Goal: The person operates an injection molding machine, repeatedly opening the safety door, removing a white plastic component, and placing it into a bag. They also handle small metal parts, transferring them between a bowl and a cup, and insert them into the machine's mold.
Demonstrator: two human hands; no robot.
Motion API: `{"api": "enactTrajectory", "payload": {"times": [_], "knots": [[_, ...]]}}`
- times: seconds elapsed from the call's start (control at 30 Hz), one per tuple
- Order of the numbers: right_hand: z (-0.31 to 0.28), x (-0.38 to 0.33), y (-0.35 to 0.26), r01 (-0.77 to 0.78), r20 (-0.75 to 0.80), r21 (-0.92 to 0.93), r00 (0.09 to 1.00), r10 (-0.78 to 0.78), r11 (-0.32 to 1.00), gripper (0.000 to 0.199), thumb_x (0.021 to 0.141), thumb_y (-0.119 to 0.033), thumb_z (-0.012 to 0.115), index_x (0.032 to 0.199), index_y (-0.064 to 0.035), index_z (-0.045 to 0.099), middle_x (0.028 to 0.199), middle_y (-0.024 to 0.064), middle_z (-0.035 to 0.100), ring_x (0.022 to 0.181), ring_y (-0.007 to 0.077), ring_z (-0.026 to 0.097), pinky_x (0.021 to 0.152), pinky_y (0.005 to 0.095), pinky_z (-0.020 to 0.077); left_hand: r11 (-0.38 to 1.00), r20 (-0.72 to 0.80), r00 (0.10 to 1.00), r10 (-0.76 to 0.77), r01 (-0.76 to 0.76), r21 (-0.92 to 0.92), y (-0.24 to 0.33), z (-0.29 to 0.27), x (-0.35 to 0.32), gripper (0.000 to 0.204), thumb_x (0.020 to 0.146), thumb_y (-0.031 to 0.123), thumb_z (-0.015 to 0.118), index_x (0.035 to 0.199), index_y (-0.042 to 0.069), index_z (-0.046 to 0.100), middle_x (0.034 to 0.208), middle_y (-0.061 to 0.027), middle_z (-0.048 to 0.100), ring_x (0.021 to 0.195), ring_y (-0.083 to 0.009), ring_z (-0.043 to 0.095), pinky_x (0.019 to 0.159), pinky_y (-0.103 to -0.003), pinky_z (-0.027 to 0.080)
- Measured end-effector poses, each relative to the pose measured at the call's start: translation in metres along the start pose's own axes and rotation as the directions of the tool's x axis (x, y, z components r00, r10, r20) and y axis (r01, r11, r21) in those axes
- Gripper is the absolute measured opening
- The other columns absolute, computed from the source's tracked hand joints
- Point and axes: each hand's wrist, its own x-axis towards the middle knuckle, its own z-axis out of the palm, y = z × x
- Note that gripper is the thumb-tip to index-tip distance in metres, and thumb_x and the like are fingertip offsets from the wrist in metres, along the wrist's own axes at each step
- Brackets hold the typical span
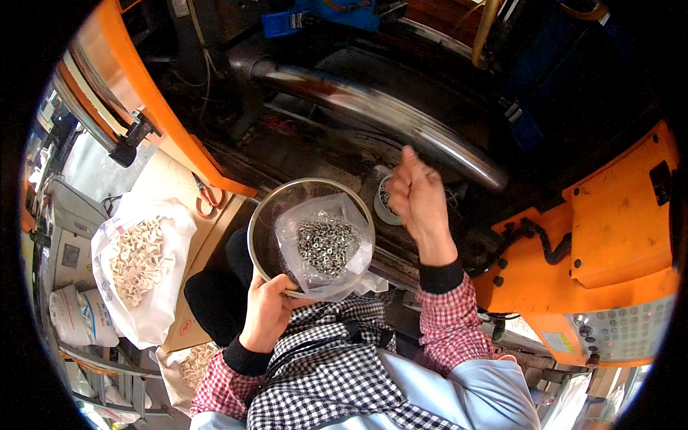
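Your left hand [266, 312] has its grip on the near rim of the steel bowl [266, 215], steadying a clear bag of small metal washers [326, 245]. Keep it level while your right hand [419, 201], fingers pinched narrow, works above the small cup [384, 204].

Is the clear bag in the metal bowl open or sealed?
Open: the clear bag gapes upward in the metal bowl, baring small metal parts inside. The left hand grips the bowl's rim.

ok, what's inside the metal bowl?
The metal bowl, in the left hand's grip, has a clear plastic bag of small metal rings inside. The bag covers the bowl's bottom.
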Motion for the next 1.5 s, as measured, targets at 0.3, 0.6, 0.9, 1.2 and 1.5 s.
{"api": "enactTrajectory", "payload": {"times": [0.3, 0.6, 0.9, 1.2, 1.5], "knots": [[-0.072, 0.059, 0.059, 0.371, 0.059, -0.828, 0.803, -0.594, 0.42, 0.042, 0.095, -0.032, 0.049, 0.068, -0.0012, 0.047, 0.052, 0.0014, 0.038, 0.049, 0.0089, 0.039, 0.046, 0.0278, 0.0326, 0.997, 0.011, 0.999, -0.048, 0.048, -0.053, 0.001, -0.006, 0.004, 0.048, 0.08, -0.009, 0.038, 0.126, 0.003, 0.034, 0.107, -0.018, 0.058, 0.088, -0.0325, 0.064, 0.069, -0.044, 0.059], [-0.08, 0.061, 0.068, 0.403, 0.145, -0.816, 0.837, -0.528, 0.415, 0.037, 0.095, -0.027, 0.049, 0.069, 0.0, 0.049, 0.054, 0.004, 0.042, 0.053, 0.0096, 0.042, 0.051, 0.0267, 0.0361, 1.0, -0.032, 0.999, -0.008, 0.007, -0.009, -0.002, -0.002, 0.004, 0.029, 0.084, -0.004, 0.04, 0.113, -0.008, 0.044, 0.096, -0.0213, 0.062, 0.079, -0.0315, 0.066, 0.07, -0.046, 0.058], [-0.073, 0.05, 0.054, 0.508, 0.331, -0.807, 0.811, -0.482, 0.302, 0.027, 0.092, -0.018, 0.053, 0.076, 0.0042, 0.054, 0.07, 0.013, 0.052, 0.063, 0.0225, 0.051, 0.06, 0.0312, 0.0415, 1.0, -0.043, 0.999, -0.002, 0.001, -0.013, -0.002, 0.001, 0.003, 0.029, 0.085, -0.003, 0.04, 0.113, -0.007, 0.043, 0.096, -0.0208, 0.063, 0.078, -0.0302, 0.066, 0.069, -0.045, 0.058], [-0.071, 0.038, 0.048, 0.555, 0.425, -0.779, 0.809, -0.405, 0.291, 0.01, 0.081, -0.002, 0.059, 0.09, 0.0008, 0.057, 0.089, 0.0174, 0.056, 0.087, 0.0366, 0.056, 0.075, 0.0384, 0.045, 1.0, -0.012, 0.999, -0.031, 0.031, -0.002, 0.0, -0.002, 0.002, 0.044, 0.081, -0.008, 0.039, 0.124, 0.001, 0.035, 0.104, -0.0187, 0.059, 0.083, -0.029, 0.065, 0.068, -0.041, 0.059], [-0.073, 0.028, 0.044, 0.583, 0.487, -0.768, 0.8, -0.35, 0.264, 0.033, 0.077, 0.01, 0.051, 0.108, -0.0019, 0.054, 0.105, 0.0169, 0.057, 0.102, 0.0352, 0.054, 0.088, 0.0373, 0.0437, 0.998, 0.008, 0.999, -0.05, 0.05, -0.023, 0.0, -0.003, 0.003, 0.054, 0.079, -0.011, 0.039, 0.129, 0.005, 0.03, 0.107, -0.0176, 0.057, 0.086, -0.0285, 0.065, 0.068, -0.04, 0.06]]}}
